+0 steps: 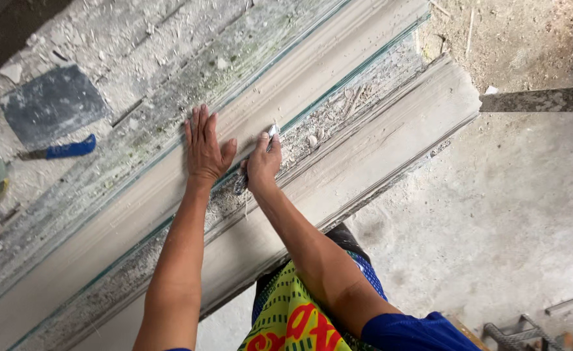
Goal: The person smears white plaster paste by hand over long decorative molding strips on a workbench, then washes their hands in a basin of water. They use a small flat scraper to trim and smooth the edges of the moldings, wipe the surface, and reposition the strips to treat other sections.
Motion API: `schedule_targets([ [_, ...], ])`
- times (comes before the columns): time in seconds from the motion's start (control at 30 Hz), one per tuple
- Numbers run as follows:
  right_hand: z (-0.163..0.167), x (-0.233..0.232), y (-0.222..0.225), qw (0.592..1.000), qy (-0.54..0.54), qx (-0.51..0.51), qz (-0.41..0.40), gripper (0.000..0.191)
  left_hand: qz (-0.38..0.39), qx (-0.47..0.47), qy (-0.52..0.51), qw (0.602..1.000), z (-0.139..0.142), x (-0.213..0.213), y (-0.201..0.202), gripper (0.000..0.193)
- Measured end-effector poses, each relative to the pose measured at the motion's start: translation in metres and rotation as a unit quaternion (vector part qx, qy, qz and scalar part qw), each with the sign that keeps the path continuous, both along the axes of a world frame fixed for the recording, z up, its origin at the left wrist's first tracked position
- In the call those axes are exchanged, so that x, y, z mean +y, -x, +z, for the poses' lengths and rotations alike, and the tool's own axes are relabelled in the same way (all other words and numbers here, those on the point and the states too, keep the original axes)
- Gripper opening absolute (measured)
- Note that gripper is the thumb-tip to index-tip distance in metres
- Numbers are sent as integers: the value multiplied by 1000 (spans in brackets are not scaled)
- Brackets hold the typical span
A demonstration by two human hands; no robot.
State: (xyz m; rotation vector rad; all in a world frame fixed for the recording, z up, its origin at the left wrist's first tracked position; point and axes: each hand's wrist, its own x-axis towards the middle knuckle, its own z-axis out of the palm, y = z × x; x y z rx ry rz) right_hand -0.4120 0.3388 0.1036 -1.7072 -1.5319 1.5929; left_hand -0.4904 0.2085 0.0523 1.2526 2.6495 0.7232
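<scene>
Pressing flat and open on the long pale plaster cornice moulding (312, 84) atop the debris-strewn desk (104, 39), left hand (205, 146) steadies while right hand (262, 162) grips a small metal scraper (271, 133) at its crumb-filled edge, trimming apparently partway done.

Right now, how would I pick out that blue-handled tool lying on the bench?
Start at the long pale plaster moulding that runs slantwise across the dusty bench, where the left hand lies flat. Look left of that hand to a dark grey flat slab. Just below it lies the tool: its bright blue handle is the only vivid colour among the grey dust and chips.
</scene>
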Motion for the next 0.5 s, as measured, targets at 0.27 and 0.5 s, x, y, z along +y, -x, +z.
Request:
schedule_targets([
  [0.27, -21, 287, -16, 992, -1, -111, 55, 47, 0, 5, -28, 1000, -3, -2, -2, 73],
  [0.5, -19, 367, -9, 994, 36, 33, -94, 48, 27, 45, 26, 998, -3, 3, -2, 71],
])
